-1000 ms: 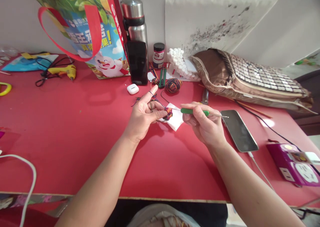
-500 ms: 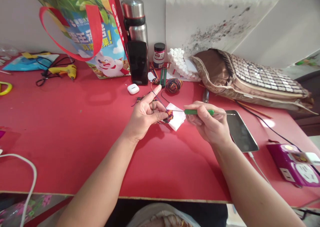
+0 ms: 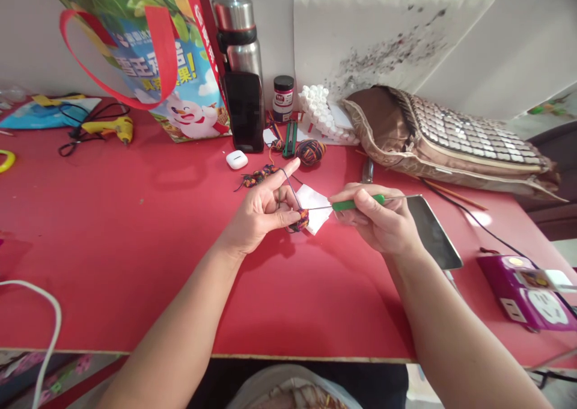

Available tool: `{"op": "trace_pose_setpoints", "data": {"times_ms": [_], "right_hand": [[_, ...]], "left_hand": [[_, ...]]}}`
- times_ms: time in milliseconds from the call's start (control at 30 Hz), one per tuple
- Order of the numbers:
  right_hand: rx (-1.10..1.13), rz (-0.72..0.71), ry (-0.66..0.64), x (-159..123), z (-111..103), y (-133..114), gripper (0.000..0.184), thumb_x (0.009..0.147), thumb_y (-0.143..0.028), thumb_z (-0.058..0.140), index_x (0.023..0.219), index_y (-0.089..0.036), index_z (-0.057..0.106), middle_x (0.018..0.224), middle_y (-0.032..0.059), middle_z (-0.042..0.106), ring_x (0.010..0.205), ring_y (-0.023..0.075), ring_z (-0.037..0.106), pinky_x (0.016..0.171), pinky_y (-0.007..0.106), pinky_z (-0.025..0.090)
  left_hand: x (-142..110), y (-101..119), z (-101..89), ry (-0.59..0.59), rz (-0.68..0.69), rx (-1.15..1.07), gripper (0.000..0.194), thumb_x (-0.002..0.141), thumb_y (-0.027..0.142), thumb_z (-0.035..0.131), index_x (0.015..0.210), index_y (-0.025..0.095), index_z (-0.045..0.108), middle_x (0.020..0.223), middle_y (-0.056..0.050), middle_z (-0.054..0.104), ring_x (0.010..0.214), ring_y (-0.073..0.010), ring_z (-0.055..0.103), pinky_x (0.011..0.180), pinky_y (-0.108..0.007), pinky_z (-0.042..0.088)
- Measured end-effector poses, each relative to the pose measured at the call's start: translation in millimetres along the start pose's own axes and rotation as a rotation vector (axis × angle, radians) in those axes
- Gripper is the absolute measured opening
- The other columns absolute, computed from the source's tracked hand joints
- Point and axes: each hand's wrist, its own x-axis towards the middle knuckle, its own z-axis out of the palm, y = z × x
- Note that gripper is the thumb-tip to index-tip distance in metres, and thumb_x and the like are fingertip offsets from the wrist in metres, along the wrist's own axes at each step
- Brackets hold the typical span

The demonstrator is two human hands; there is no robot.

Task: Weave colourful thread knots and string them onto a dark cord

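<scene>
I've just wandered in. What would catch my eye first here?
Probably the bright red table, with a big, colourful shopping bag standing at the back left. Then your eye would likely settle on the middle, where the left hand pinches a small multicoloured yarn piece and the right hand holds a green-handled hook pointing toward it.

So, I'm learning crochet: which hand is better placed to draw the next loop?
Probably the right hand: it holds the green-handled crochet hook, one end at the multicolored crochet piece the left hand pinches.
</scene>
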Motion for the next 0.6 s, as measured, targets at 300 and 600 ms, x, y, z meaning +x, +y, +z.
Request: {"op": "trace_pose_setpoints", "data": {"times_ms": [300,600], "right_hand": [[0.055,0.100,-0.044,0.6,-7.9,-1.1,0.028,0.084,-0.046,0.087,0.082,-0.018,0.089,0.055,0.0016,0.056,0.047,0.0073,0.035,0.048,0.027,0.024],[0.355,0.224,-0.004,1.1,12.3,18.3,0.026,0.084,-0.044,0.086,0.085,-0.018,0.088,0.052,-0.0027,0.053,0.044,0.0023,0.017,0.047,0.024,0.025]], "left_hand": [[-0.4,-1.4,1.5,-0.079,-0.030,-0.016,0.084,0.081,0.019,0.088,0.159,0.025,0.056,0.082,-0.001,0.070,0.074,-0.0142,0.065,0.068,-0.026,0.053],[2.4,-7.1,11.5,0.043,0.076,-0.026,0.085,0.080,0.024,0.090,0.158,0.024,0.057,0.082,0.001,0.069,0.075,-0.0143,0.068,0.070,-0.026,0.057]]}}
